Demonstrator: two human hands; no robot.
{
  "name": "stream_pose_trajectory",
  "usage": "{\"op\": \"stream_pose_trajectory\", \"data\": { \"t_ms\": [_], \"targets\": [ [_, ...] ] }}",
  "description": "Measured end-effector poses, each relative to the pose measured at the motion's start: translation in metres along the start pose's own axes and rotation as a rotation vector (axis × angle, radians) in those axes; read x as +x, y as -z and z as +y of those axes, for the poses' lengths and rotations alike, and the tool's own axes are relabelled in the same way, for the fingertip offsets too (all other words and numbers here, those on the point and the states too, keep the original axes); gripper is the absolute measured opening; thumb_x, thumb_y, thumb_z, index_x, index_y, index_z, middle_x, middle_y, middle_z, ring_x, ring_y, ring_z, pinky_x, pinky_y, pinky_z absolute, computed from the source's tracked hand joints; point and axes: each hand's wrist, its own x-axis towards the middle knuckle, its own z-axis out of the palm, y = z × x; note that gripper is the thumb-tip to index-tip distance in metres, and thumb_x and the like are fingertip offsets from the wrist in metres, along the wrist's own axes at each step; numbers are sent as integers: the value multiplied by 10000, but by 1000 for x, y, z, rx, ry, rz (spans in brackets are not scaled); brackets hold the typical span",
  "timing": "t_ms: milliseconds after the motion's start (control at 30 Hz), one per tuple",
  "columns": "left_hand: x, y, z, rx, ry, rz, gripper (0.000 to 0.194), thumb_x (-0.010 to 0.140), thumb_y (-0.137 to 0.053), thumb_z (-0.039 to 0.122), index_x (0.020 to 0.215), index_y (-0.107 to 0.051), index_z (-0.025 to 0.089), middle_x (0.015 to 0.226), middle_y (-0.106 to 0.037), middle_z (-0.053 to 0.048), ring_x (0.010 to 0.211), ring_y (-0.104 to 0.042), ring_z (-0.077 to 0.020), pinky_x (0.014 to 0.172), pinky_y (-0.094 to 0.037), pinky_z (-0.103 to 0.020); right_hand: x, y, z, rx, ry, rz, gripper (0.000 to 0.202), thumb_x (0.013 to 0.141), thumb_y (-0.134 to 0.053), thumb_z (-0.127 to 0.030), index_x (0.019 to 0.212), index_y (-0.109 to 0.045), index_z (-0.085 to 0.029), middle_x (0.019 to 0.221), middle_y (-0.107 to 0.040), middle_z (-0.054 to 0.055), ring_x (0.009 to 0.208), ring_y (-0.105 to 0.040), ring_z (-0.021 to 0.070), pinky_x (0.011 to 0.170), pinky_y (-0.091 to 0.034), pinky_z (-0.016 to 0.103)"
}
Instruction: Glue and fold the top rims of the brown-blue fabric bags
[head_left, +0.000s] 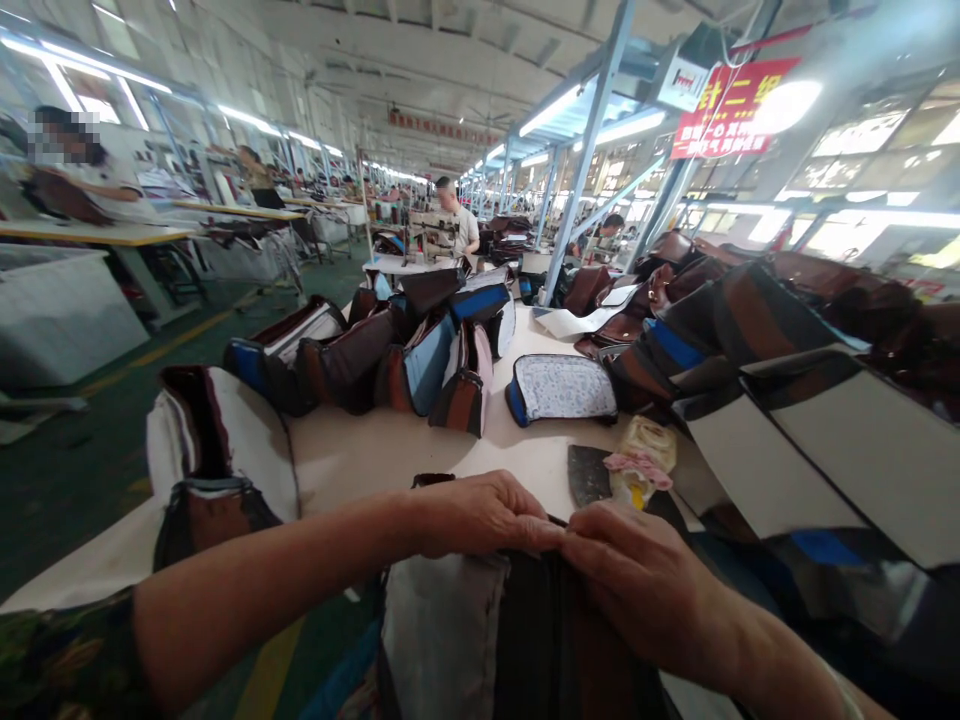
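Note:
A dark bag piece (525,620) with a grey-white panel and a brown strip stands upright at the bottom centre, close to my body. My left hand (487,515) lies over its top edge from the left, fingers pressed together on the edge. From the right, my right hand (637,560) pinches the same top edge, its fingertips touching those of my left hand. The undersides of both hands are hidden. Just beyond my right hand lie a dark flat blade-like tool (589,474) and a yellowish wrapped bundle with pink cloth (645,462).
Several bag pieces (345,350) stand along the far side of the pale table (337,450). A patterned piece (566,387) lies mid-table. Stacked panels (772,460) crowd the right. A person (457,225) sits beyond the table; another (90,165) is far left.

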Motion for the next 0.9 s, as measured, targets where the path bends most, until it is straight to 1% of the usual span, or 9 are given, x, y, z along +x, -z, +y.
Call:
{"op": "stream_pose_trajectory", "data": {
  "t_ms": [67, 133, 200, 267, 433, 567, 633, 733, 900],
  "targets": [
    [-1, -2, 1, -18, -24, -15, 480, 825, -676, 610, 708, -574, 155, 598, -340, 63, 552, -245, -95, 505, -180, -264, -5, 0, -3, 121, -85, 33, 235, 931, -454, -79, 1073, -620, -165, 902, -637, 89, 742, -561, 180, 646, -425, 309],
    [-3, -4, 4, -11, -43, 12, 385, 824, -692, 513, 737, -620, 145, 607, -385, 51, 567, -288, -100, 523, -216, -258, -8, 2, -5, 338, -286, 78, 183, 989, -462, -177, 1039, -638, -194, 903, -642, 66, 789, -586, 173, 686, -445, 300],
    [-4, -8, 8, 19, -55, 71, 294, 792, -701, 427, 740, -649, 142, 607, -415, 45, 570, -323, -104, 535, -250, -255, -7, 9, -3, 520, -518, 120, 233, 1034, -437, -304, 1006, -652, -219, 898, -649, 44, 832, -595, 169, 726, -456, 295],
    [-5, -12, 13, 75, -61, 136, 205, 752, -692, 350, 726, -667, 148, 607, -443, 41, 572, -360, -107, 549, -290, -251, -1, 19, 2, 589, -630, 82, 303, 1037, -437, -392, 965, -673, -217, 881, -652, 40, 833, -585, 174, 729, -455, 298],
    [-4, -17, 27, 227, -119, 190, 67, 703, -611, 212, 676, -643, 161, 619, -473, 37, 592, -415, -111, 571, -335, -245, 19, 46, 20, 562, -549, -264, 286, 949, -593, -399, 802, -702, -180, 721, -593, 16, 690, -508, 144, 595, -395, 264],
    [-1, -12, 36, 290, -190, 133, 53, 700, -594, 188, 669, -625, 158, 634, -492, 29, 610, -442, -118, 575, -340, -249, 32, 53, 19, 602, -607, -397, 146, 859, -646, -294, 792, -676, -168, 642, -538, -24, 578, -414, 102, 507, -301, 242],
    [-1, -6, 40, 272, -199, 116, 53, 692, -593, 182, 677, -633, 150, 643, -496, 24, 612, -435, -120, 571, -335, -253, 40, 52, 11, 566, -643, -355, 43, 788, -620, -173, 747, -632, -170, 603, -512, -45, 541, -376, 88, 480, -258, 234],
    [-6, 6, 46, 169, -179, 123, 78, 677, -606, 189, 701, -654, 133, 655, -500, 21, 614, -420, -122, 563, -318, -258, 55, 50, 0, 385, -585, -175, 111, 720, -575, -79, 670, -557, -176, 591, -470, -55, 550, -355, 84, 483, -239, 235],
    [-28, 22, 39, 52, -302, 165, 55, 637, -655, 192, 635, -634, 141, 754, -561, -7, 749, -474, -160, 709, -370, -284, 63, 36, 12, 807, -454, -144, 290, 976, -488, -400, 863, -631, -174, 783, -525, -1, 742, -461, 140, 656, -371, 269]
  ]
}}
